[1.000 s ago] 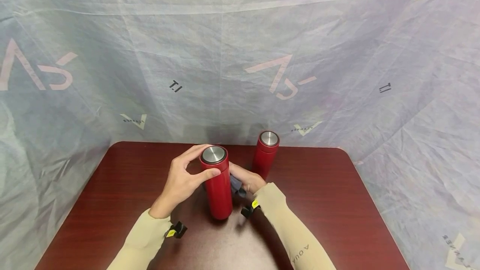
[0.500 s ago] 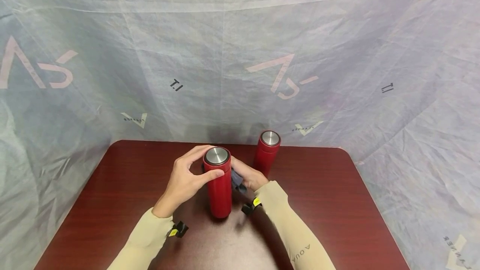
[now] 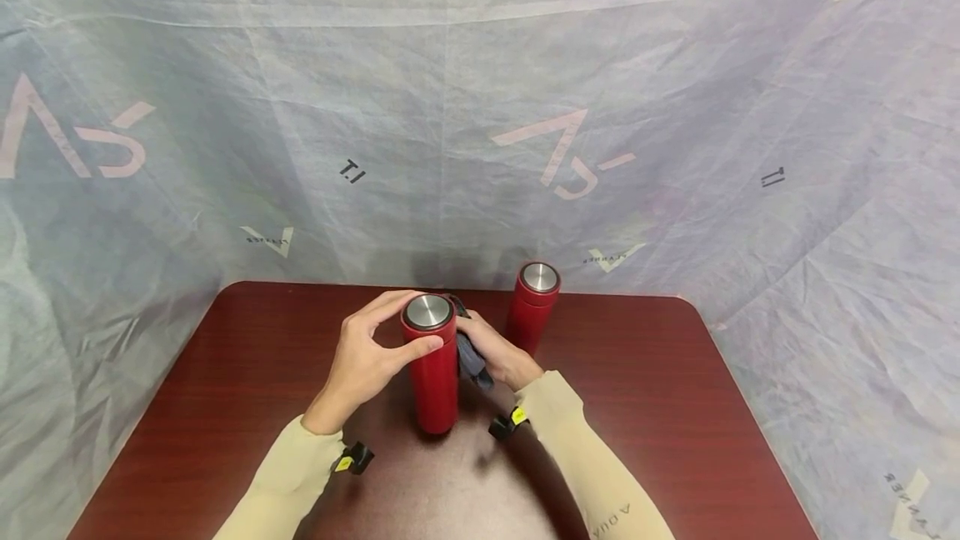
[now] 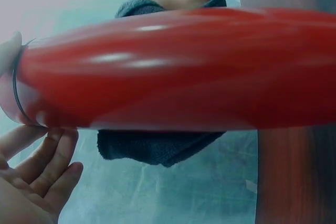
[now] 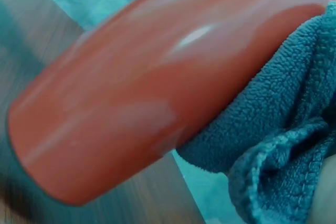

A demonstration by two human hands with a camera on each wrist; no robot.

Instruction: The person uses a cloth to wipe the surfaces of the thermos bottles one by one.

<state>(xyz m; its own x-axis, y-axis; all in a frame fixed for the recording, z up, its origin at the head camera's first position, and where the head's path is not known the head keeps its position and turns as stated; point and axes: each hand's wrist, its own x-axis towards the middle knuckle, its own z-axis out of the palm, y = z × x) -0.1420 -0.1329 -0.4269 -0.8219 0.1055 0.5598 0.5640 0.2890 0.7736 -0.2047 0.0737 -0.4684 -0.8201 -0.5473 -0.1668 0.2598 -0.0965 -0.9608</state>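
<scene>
A red thermos bottle (image 3: 435,394) with a silver-topped lid stands upright near the middle in the head view. My left hand (image 3: 362,354) grips it just below the lid, thumb on the near side and fingers round the far side. Behind the bottle's right side, my right hand (image 3: 501,348) holds a dark grey-blue cloth (image 3: 472,362) against it; its fingertips are hidden. The left wrist view shows the cloth (image 4: 157,148) sticking out past the bottle (image 4: 178,72). In the right wrist view, the fluffy, folded cloth (image 5: 289,98) lies along the bottle's wall (image 5: 115,108).
A second red thermos bottle (image 3: 528,319) stands upright behind my right hand. The dark red-brown table (image 3: 645,407) reaches back to a grey printed sheet (image 3: 442,107) that hangs behind it and along both sides.
My right hand has shifted with the cloth, and more of the cloth shows along the bottle's right side, up by the lid. The gripped bottle has moved slightly right, then back left.
</scene>
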